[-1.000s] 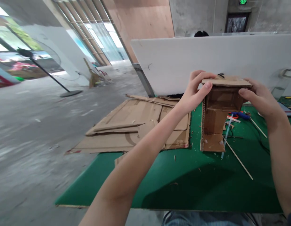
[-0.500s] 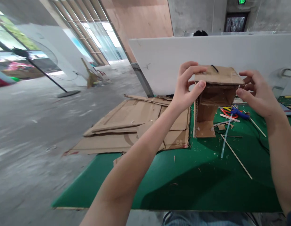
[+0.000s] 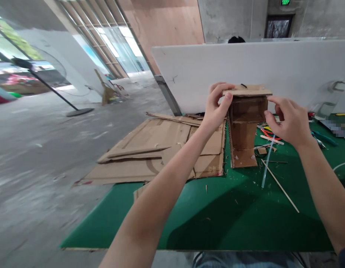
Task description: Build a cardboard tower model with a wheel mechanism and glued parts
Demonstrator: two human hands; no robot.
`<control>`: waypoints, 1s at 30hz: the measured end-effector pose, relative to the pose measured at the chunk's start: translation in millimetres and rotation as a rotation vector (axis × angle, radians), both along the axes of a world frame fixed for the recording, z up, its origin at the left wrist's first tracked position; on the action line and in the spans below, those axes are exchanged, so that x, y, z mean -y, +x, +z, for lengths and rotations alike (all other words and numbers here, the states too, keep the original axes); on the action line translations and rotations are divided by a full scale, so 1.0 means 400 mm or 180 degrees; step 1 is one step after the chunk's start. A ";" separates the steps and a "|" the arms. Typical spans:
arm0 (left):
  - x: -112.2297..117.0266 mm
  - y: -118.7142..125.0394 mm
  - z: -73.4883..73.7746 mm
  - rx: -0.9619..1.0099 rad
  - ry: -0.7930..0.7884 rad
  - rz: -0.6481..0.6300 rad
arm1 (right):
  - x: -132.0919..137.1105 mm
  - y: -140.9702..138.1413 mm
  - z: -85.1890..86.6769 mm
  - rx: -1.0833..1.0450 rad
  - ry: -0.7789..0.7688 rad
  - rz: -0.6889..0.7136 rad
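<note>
A brown cardboard stand (image 3: 243, 136) with a box-like compartment at its top stands upright on the green table. Its flat cardboard lid (image 3: 256, 90) carries a short black piece (image 3: 244, 85). My left hand (image 3: 219, 103) is closed on the lid's left corner, thumb in front and fingers behind. At the right side, my right hand (image 3: 289, 119) has thumb and index finger apart and curved, their tips at the edge of the lid and compartment. Whether they press on the cardboard is hard to tell.
Flattened cardboard sheets (image 3: 172, 156) lie left of the stand. To its right are a clear glue stick (image 3: 268, 162), a thin wooden stick (image 3: 282, 188), red-handled pliers (image 3: 268, 133) and cardboard scraps. A white panel (image 3: 245, 63) rises behind the green table (image 3: 205, 219).
The lid has come down and slightly left, now seen more edge-on. Both hands have lowered with it; my right hand has also shifted left, covering the blue tool on the table.
</note>
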State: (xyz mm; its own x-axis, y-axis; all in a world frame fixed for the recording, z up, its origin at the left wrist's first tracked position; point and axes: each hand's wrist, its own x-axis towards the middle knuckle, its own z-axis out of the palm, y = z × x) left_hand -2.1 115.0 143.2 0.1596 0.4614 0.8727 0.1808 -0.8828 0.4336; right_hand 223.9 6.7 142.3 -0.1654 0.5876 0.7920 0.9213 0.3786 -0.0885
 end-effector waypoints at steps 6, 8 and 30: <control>-0.002 0.001 0.001 -0.0003 -0.0098 -0.0028 | -0.007 0.001 -0.001 0.0014 -0.0021 0.0021; -0.002 0.001 -0.001 -0.0019 -0.0068 -0.0026 | -0.007 0.001 -0.001 -0.0021 -0.0014 0.0054; 0.005 -0.003 -0.007 -0.0108 -0.0110 -0.0036 | -0.022 -0.007 -0.013 0.0147 -0.0131 -0.0004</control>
State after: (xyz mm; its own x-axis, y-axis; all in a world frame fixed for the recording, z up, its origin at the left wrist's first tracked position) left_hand -3.2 112.9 140.5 0.1942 0.4891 0.8503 0.1858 -0.8695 0.4577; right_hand 220.9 15.5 137.2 -0.2005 0.6198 0.7587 0.9252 0.3744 -0.0614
